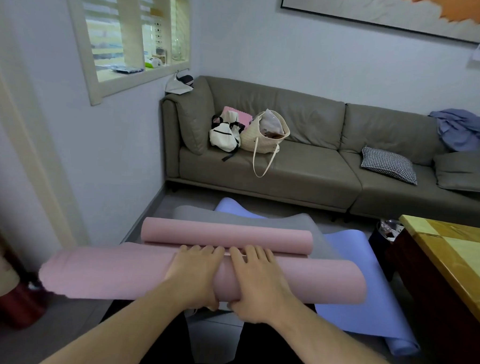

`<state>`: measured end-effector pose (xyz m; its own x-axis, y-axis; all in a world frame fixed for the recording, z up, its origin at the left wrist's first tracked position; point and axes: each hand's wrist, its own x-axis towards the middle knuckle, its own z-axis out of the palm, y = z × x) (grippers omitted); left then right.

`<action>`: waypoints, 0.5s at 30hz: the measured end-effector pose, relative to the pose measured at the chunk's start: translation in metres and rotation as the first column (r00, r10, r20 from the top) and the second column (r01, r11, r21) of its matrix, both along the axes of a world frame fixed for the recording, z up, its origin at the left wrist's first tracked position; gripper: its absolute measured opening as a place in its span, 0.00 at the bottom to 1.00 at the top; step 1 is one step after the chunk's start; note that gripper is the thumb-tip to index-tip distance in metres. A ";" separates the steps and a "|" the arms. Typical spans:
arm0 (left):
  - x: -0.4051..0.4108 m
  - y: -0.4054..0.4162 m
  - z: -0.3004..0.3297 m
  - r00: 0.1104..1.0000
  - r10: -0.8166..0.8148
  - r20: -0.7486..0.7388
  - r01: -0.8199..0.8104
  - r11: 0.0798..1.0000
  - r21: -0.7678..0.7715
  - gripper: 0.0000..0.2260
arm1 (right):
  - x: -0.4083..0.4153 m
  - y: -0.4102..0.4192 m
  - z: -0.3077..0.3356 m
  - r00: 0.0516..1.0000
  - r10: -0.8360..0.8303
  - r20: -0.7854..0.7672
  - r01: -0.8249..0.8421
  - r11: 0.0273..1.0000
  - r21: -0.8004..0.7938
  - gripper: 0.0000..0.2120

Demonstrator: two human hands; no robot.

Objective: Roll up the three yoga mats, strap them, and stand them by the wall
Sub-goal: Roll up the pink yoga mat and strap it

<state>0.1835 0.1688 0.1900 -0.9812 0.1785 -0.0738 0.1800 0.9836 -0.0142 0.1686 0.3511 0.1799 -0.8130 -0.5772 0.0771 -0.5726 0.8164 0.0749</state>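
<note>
We cannot see the grey mat (239, 219) whole; the pink mat (117, 272) covers its middle. The framed picture (381, 14) and the wooden table (452, 248) are cut off by the edges.

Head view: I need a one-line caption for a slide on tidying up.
Both hands, left and right, roll the pink mat over grey and blue mats.
</note>
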 end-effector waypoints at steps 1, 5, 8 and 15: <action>-0.002 -0.001 0.002 1.000 0.003 0.022 -0.003 1.000 0.014 0.34 | 0.003 0.002 -0.005 0.999 -0.004 -0.035 0.004 1.000 0.006 0.49; -0.004 0.001 0.005 0.999 0.017 0.038 -0.017 1.000 -0.005 0.34 | 0.007 0.002 -0.016 0.996 -0.053 -0.073 0.052 0.999 -0.009 0.46; 0.006 0.011 -0.002 0.998 0.056 -0.021 -0.057 0.995 -0.076 0.34 | 0.007 0.000 -0.015 0.994 -0.083 -0.065 0.083 0.997 -0.006 0.44; 0.017 0.015 -0.022 0.984 0.065 -0.165 -0.081 0.992 -0.093 0.32 | 0.007 -0.004 -0.012 0.994 -0.101 -0.029 0.101 0.995 0.007 0.42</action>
